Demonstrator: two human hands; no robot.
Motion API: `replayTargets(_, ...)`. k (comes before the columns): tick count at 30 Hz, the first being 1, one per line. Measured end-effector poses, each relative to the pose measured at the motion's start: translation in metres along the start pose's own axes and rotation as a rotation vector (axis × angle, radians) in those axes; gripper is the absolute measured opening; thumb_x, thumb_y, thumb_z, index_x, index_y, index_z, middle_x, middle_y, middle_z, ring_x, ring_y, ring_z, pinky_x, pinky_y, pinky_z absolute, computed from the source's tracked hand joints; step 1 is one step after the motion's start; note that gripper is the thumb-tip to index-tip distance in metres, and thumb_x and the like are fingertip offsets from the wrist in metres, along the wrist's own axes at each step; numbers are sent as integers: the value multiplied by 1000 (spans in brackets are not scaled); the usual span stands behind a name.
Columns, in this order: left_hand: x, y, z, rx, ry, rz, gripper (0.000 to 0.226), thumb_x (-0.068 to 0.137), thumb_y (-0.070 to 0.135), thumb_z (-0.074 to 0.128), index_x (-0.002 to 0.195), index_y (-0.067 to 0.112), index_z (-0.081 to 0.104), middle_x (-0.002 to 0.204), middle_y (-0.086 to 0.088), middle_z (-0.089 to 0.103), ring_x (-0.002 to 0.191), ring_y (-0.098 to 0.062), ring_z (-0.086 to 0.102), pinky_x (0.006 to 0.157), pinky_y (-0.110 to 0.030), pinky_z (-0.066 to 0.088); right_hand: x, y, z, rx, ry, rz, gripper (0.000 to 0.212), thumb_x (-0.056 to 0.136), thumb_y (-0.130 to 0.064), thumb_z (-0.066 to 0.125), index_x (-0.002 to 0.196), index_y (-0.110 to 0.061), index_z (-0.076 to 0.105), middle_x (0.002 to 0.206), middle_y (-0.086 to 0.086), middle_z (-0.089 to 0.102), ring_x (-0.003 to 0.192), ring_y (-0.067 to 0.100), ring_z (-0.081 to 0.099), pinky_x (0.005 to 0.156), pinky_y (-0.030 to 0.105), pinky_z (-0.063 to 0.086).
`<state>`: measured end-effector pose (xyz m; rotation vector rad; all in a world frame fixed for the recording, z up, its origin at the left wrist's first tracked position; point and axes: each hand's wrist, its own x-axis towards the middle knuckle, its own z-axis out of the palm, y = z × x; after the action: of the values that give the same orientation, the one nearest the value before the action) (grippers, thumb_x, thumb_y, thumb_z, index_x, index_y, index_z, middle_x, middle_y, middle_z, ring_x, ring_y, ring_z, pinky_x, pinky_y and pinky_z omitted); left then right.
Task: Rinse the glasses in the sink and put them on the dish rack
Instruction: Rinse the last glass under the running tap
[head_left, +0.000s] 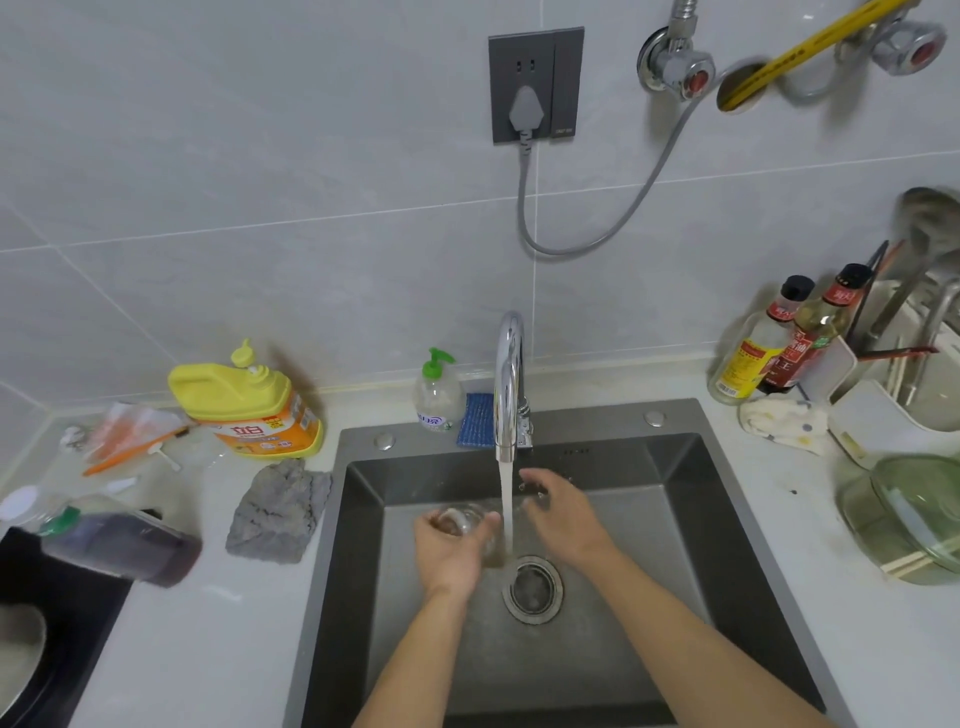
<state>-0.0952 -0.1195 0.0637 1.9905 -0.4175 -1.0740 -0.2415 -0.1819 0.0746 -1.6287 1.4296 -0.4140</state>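
My left hand (449, 556) grips a clear glass (470, 522) on its side over the dark steel sink (691, 421), its mouth next to the water stream (506, 512) running from the chrome tap (509, 384). On the other side of the stream, my right hand (563, 514) hovers palm down with its fingers loosely extended. A second clear glass (531, 489) glints under its fingertips; I cannot tell whether they touch it. The white dish rack (878, 415) stands on the counter at the right, holding utensils.
The drain strainer (532, 587) lies just below the hands. A grey cloth (280, 512), yellow detergent jug (249, 400) and dark bottle (119, 545) sit left of the sink. Soap pump (437, 395), blue sponge (475, 421), sauce bottles (779, 348) and a green glass lid (909, 514) crowd the back and right.
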Motion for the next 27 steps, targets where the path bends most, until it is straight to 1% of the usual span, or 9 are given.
replayTargets(3,1,5,-5,66,-15,59,63,70,21,97,115,15,54,106,-2,68,85,-8,61,85,-29,47,14,-16,-4,5,49,-18,43,101,-15,58,144,-17,54,146,-1,57,132,15,53,113,28,38)
replayTargets(6,6,7,-11,95,-19,97,61,69,20,97,113,18,55,106,-1,68,90,-11,64,81,-26,49,24,-24,-10,20,53,-2,36,103,-14,53,139,-14,57,139,0,61,126,15,57,106,26,39)
replayTargets(11,10,10,-15,197,-17,166,69,65,28,99,119,25,55,115,3,65,104,-17,65,99,-38,53,32,-29,-16,76,31,-10,41,103,-9,49,143,-19,51,142,-3,57,130,12,53,108,24,35)
replayTargets(15,10,9,-10,288,-20,227,68,66,26,98,118,27,55,115,4,62,103,-15,63,96,-32,51,21,-19,-10,125,-86,2,54,104,-14,52,156,-25,38,155,-7,46,143,14,43,116,28,30)
replayTargets(17,7,12,-4,301,-12,223,63,66,27,97,112,28,54,111,5,62,100,-16,64,92,-31,51,15,-15,-6,171,-124,77,58,106,-23,51,160,-21,31,160,-4,40,148,17,37,120,32,28)
replayTargets(20,4,15,6,248,-15,98,59,70,41,94,110,19,56,104,4,66,95,-18,65,85,-31,50,1,-7,2,186,-195,269,63,106,-51,41,153,-9,40,157,7,45,144,25,44,121,38,32)
replayTargets(23,-1,15,16,-51,-153,-157,71,68,52,92,115,8,64,107,-11,75,89,-29,77,75,-44,65,-16,3,10,492,-301,584,87,85,-86,42,138,-18,52,137,12,60,120,35,63,101,46,53)
replayTargets(25,-9,10,23,-105,-246,-256,74,70,57,90,121,12,60,112,-15,74,93,-34,77,75,-50,66,-20,10,12,749,-332,696,84,78,-80,63,132,-17,52,126,18,68,104,38,73,85,48,60)
replayTargets(27,-19,9,27,0,-232,-238,63,81,61,79,117,17,54,109,-12,71,96,-32,74,80,-48,65,-23,12,9,839,-345,701,80,73,-66,80,132,-16,58,117,23,73,95,41,76,83,49,62)
